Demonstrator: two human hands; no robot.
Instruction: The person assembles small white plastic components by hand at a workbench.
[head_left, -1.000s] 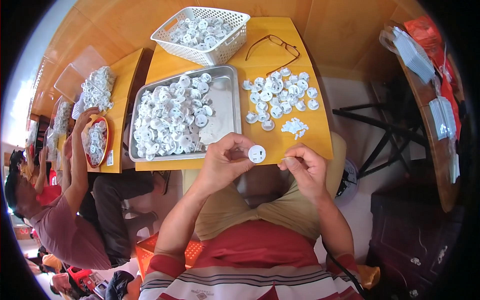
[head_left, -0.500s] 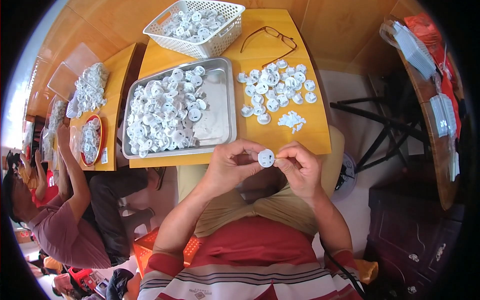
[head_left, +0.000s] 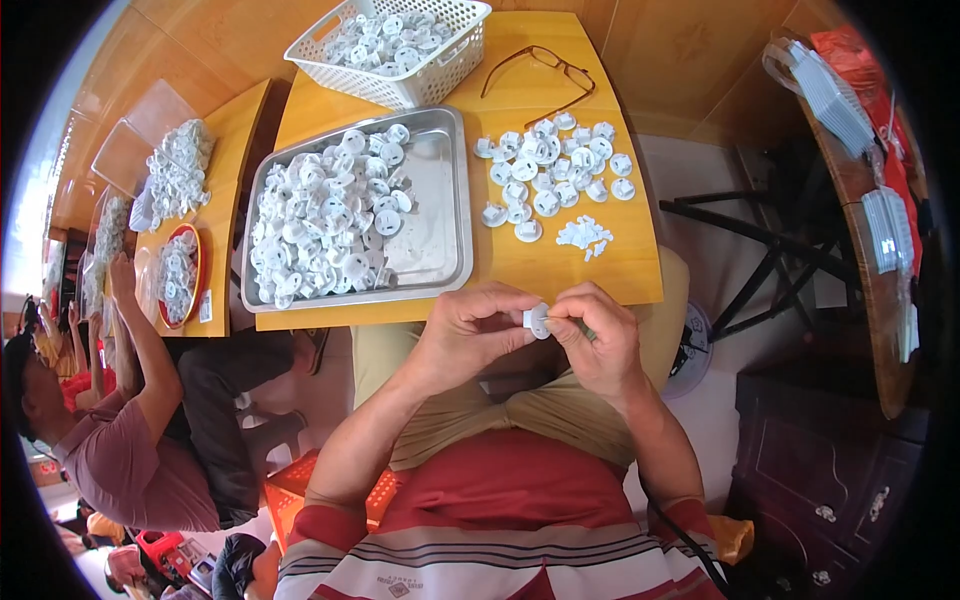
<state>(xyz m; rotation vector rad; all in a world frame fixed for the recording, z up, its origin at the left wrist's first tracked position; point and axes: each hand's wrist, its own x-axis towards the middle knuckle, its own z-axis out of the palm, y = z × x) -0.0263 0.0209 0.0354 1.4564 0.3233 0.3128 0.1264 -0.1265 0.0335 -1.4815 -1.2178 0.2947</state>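
Far left: co-worker in a mauve sleeve (head_left: 140, 450), arms raised, beside a red-rimmed oval tray (head_left: 204, 270) of small white parts. Main table (head_left: 620, 275), smooth yellow-brown wood grain: shiny shallow metal tray (head_left: 430, 200) with rounded corners, heaped with white plastic pieces on its left side and middle, bare metal to the right. Behind it, white perforated plastic basket (head_left: 440, 82), also full of white pieces. Left hand (head_left: 470, 335) in front of the table edge, forearm angled up and right from below, thumb under and index over, pinching the round white part (head_left: 534, 319) by its left side. Part sits between the two hands, just off the table's near edge; its flat round face is turned right and partly up toward the camera, stubby axis running roughly left-right. Right hand (head_left: 602, 335) mirrors it, forearm angled up and left, thumb and index closed together at the face; can't tell whether a bit is between those fingertips. On the table's right: loose white pieces (head_left: 547, 203), round discs with blocky backs, matte; small pile of tiny white slivers (head_left: 583, 234) nearer the edge; thin brown-framed glasses (head_left: 580, 75) behind, arms open.
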